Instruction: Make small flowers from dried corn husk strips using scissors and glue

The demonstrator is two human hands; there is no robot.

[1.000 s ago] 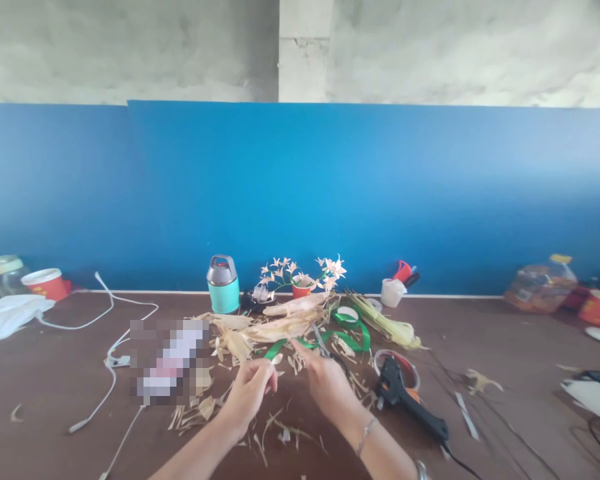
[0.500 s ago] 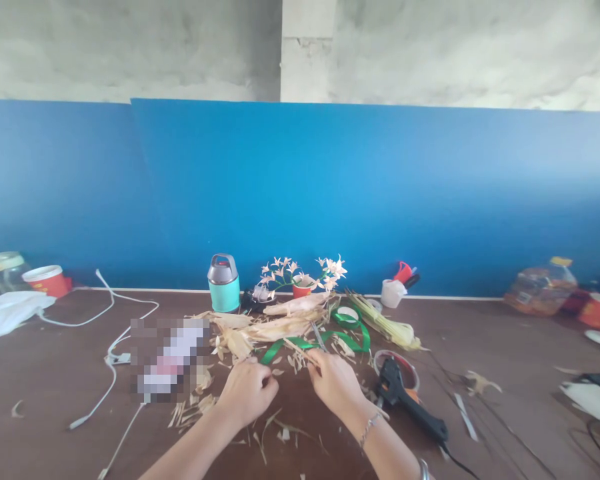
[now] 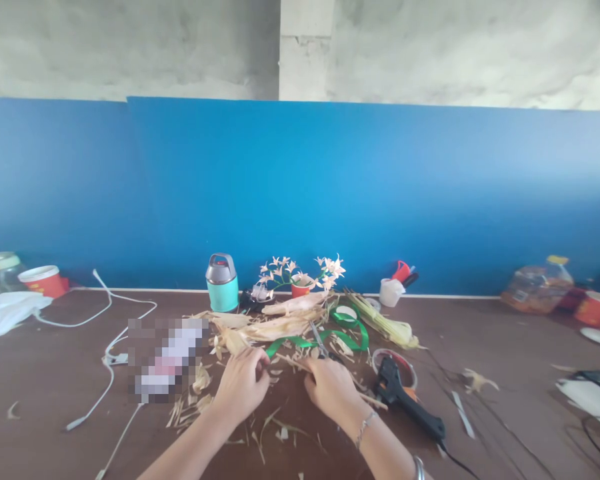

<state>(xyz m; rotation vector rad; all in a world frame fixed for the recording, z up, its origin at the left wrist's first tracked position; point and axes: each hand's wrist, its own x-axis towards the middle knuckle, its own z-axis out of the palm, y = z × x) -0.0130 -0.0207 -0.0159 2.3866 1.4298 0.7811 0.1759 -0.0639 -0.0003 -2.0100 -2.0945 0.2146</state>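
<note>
My left hand (image 3: 244,381) is just above the table, its fingers curled and pressed together. What they hold, if anything, is hidden. Across from it, my right hand (image 3: 330,388) is closed on a thin, pale strip of dried husk (image 3: 291,361), whose end points toward my left hand. A green ribbon (image 3: 300,342) lies behind both hands, its near end by my left fingertips. Beyond my right fingers, scissors (image 3: 319,339) lie partly hidden. Dried corn husks (image 3: 280,327) are heaped farther back, with husk scraps around my hands.
A black glue gun (image 3: 410,403) and a tape roll (image 3: 410,371) lie right of my right hand. Husk flowers (image 3: 333,267) and a turquoise flask (image 3: 223,293) stand at the back. White cables (image 3: 111,347) run on the left. A green-yellow bundle (image 3: 385,321) lies behind.
My left hand has risen slightly and turned, fingertips now nearer the ribbon. My right hand has dipped a little, and the husk strip in it now lies flatter.
</note>
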